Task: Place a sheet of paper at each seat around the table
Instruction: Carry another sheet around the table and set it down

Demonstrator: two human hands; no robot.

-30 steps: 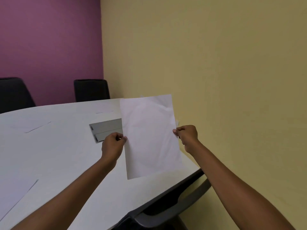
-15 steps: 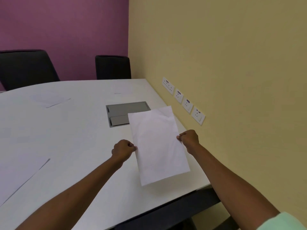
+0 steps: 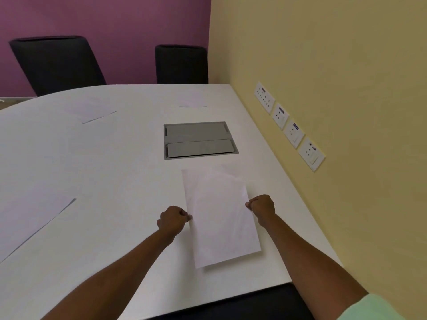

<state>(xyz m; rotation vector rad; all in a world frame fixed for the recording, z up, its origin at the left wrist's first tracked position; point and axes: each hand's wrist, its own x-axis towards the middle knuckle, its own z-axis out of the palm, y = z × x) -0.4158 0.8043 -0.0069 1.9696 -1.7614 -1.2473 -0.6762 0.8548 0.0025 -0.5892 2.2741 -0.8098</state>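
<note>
A white rectangular sheet of paper hangs between two bare hands just above the near end of a white, curved-edged meeting surface, casting a thin shadow along its lower edge. The left hand is closed in a pinch on the sheet's left edge; the right hand is closed in the same way on the right edge, and a pale green sleeve shows at the bottom right corner. The sheet's far end droops toward a grey rectangular metal cable hatch set flush into the surface, without reaching it.

Three more white paper sheets lie flat on the surface: one large sheet at the left edge of the head view, one in front of a black high-backed chair, and one faint sheet in front of a second black chair. Both chairs stand at the far side against a purple wall. Along the yellow wall to the right, just beside the surface, runs a slanting row of four white wall sockets. A dark chair back shows below the near edge of the surface.
</note>
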